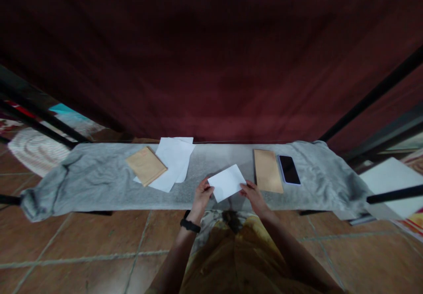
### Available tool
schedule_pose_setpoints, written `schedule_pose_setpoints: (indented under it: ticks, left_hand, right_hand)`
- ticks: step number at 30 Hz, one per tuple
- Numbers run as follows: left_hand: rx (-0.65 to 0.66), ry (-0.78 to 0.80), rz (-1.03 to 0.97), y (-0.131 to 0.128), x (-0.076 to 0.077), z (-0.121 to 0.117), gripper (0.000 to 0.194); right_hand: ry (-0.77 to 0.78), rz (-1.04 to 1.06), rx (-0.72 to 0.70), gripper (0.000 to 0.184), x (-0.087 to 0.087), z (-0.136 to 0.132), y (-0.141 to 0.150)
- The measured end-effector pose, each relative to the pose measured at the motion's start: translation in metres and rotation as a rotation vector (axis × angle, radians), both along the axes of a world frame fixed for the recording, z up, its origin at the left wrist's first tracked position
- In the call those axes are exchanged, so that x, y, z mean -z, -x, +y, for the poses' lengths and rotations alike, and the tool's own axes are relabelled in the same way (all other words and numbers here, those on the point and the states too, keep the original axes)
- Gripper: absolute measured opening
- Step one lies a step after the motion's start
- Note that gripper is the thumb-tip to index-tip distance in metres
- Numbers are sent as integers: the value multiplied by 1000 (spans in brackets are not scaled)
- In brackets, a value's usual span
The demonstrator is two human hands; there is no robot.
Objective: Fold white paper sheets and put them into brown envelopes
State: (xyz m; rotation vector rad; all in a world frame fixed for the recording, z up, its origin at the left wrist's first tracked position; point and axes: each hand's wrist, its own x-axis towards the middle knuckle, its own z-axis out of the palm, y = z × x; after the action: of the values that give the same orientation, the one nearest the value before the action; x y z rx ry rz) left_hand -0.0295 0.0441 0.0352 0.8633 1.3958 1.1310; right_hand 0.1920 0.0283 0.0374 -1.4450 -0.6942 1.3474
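A small white sheet of paper [227, 182], perhaps folded, is held slightly tilted between my two hands over the grey cloth. My left hand [202, 193] pinches its left edge, and my right hand [250, 192] pinches the right edge. To the left, several larger white sheets [178, 157] lie overlapping, with brown envelopes [146, 165] partly on top of them. Close by my right hand lies another brown envelope [268, 170]. Just past it is a phone [289, 170] with a dark screen and a pale edge.
The grey cloth [99, 179] covers a narrow bench or shelf, bunched at both ends. Behind it hangs a dark red curtain [224, 87]. Black bars [373, 91] frame both sides. White boards or boxes [393, 184] stand at the far right, above the tiled floor [109, 241].
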Motion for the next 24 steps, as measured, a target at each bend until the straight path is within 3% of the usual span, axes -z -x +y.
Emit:
schedule_pose_setpoints:
  ticks: [7, 14, 17, 22, 24]
  left_hand:
    - [-10, -51, 62, 6, 0, 15, 34]
    - [-63, -112, 331, 18, 6, 28, 19]
    - [-149, -136, 512, 53, -1, 33, 19]
    - [-306, -121, 965, 150, -24, 45, 38]
    - [-317, -76, 1042, 182, -30, 48, 39]
  right_hand:
    - [-14, 0, -85, 57, -4, 3, 1]
    - [-23, -179, -137, 45, 15, 10, 0]
    - [-9, -222, -125, 37, 25, 12, -3]
    - [1, -276, -102, 33, 40, 10, -8]
    - [-3, -285, -101, 34, 44, 9, -9]
